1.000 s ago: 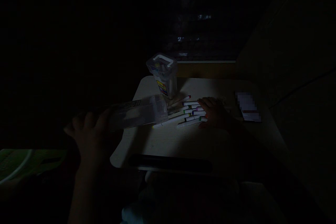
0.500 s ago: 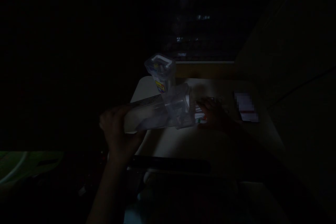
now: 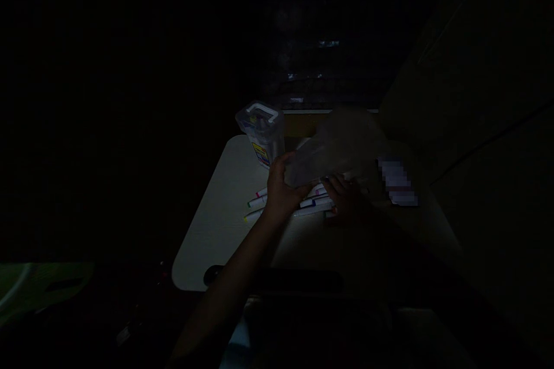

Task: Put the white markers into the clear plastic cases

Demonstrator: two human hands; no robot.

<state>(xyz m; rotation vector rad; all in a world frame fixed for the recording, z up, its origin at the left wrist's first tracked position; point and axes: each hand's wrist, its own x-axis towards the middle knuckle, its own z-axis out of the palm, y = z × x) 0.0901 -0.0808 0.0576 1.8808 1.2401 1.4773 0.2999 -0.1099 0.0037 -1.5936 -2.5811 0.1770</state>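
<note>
The room is very dark. My left hand (image 3: 280, 187) is wrapped round one end of a clear plastic container (image 3: 335, 147), which it holds tilted above the table; the container is blurred. Beneath it, several white markers (image 3: 314, 203) with coloured ends lie loosely side by side, reaching out to the left past my wrist. My right hand (image 3: 346, 199) rests over the right part of the markers, its fingers stretched out on them. A second clear container (image 3: 264, 132) with a white handle and a colourful label stands upright behind my left hand.
The pale table (image 3: 212, 230) has rounded corners and a dark slot-like strip (image 3: 298, 279) along its near edge. On the right side lies a pixelated flat item (image 3: 397, 181). A dark wall rises to the right, and something green (image 3: 47, 285) shows at lower left.
My left hand has swung the clear container to the right and turned it, uncovering markers on the table. My right hand has stayed over the markers.
</note>
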